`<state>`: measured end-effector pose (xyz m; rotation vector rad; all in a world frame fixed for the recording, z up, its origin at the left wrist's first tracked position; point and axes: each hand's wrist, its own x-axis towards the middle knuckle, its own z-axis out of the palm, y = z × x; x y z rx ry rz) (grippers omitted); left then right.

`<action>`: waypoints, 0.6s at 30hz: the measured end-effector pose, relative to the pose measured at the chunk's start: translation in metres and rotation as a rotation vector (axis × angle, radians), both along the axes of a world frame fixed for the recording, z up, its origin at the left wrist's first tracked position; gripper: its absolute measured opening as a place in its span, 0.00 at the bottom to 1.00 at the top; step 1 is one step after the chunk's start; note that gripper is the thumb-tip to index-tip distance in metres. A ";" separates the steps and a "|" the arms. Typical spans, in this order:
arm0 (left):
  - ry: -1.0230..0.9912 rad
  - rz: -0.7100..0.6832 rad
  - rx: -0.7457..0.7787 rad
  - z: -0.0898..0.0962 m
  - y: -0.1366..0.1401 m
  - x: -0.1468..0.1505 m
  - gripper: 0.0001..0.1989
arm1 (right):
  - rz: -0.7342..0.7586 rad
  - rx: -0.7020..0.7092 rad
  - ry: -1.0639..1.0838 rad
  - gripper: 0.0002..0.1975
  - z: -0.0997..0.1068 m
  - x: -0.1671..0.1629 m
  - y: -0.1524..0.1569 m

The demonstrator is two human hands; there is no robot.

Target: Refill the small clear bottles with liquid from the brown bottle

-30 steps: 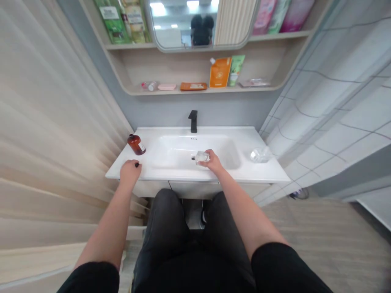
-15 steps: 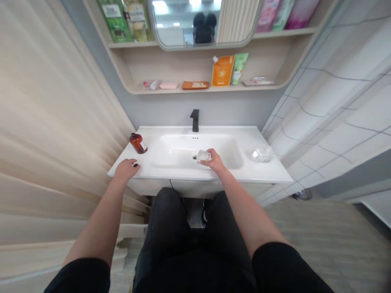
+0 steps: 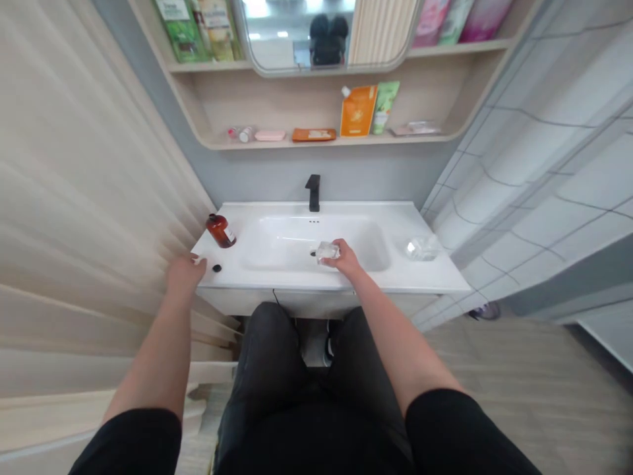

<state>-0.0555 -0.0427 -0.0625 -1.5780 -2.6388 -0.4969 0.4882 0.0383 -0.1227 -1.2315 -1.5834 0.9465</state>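
The left hand (image 3: 185, 274), loosely curled and seemingly empty, is just beside 1 black cap (image 3: 216, 268), already down on the counter (image 3: 238, 277); 1 amber bottle (image 3: 221, 231) stands behind; over the basin (image 3: 277, 245), 1 clear container (image 3: 326, 252), not yet put down, sits gripped in the right hand (image 3: 347, 260)

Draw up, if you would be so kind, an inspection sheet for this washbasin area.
Surface: white counter with a built-in basin and a black tap behind it.
Things at hand: clear container held over the basin; black cap lying on the counter; brown bottle standing at the left.
Clutter: another clear item on the counter's right end, too blurred to name; orange pouch and green tube among the things on the shelf.
Hands: right hand grips the clear container; left hand is at the counter's left edge, apart from the cap.
Cables: a thin dark line on the cabinet; cannot tell whether it is a cord.
Surroundings: curtain left, tiled wall right, mirror above.
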 end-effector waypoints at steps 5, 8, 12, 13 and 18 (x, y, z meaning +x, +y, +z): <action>-0.008 -0.001 -0.129 -0.002 -0.007 -0.016 0.11 | -0.021 0.001 -0.023 0.38 0.005 -0.001 -0.002; -0.032 0.049 -0.006 -0.003 -0.008 -0.019 0.12 | -0.026 0.005 -0.023 0.38 0.005 -0.001 -0.003; -0.092 0.092 0.292 0.004 0.001 -0.041 0.17 | -0.033 0.006 -0.027 0.39 0.003 -0.001 -0.002; -0.138 0.110 0.332 0.007 0.005 -0.051 0.17 | -0.039 0.013 -0.038 0.39 0.003 0.000 -0.002; -0.374 0.221 0.443 -0.005 0.013 -0.098 0.09 | -0.060 0.018 -0.066 0.39 0.002 0.001 0.000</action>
